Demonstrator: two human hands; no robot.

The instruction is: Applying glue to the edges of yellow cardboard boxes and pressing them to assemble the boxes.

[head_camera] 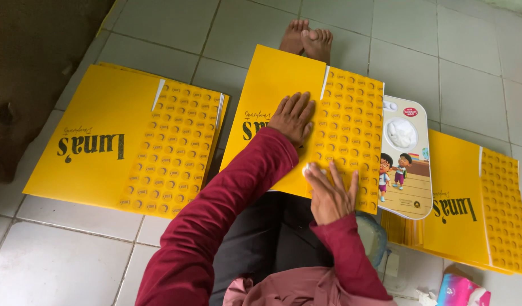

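Observation:
A yellow folded card sheet (275, 85) lies over my lap, with a flap patterned in small orange circles (351, 113) on its right side. My left hand (293, 117) rests flat on the seam between the plain part and the patterned flap, fingers apart. My right hand (329, 195) presses flat on the sheet's near edge, fingers spread. A small white bit (307, 168) shows by its forefinger; I cannot tell what it is. Both arms wear dark red sleeves.
A pile of the same yellow sheets (96, 136) lies on the tiled floor (74, 260) to the left, another pile (459, 209) to the right. A white picture-printed tray (405, 164) sits between lap and right pile. My bare feet (307, 39) are ahead. A pink-blue packet (462, 290) lies bottom right.

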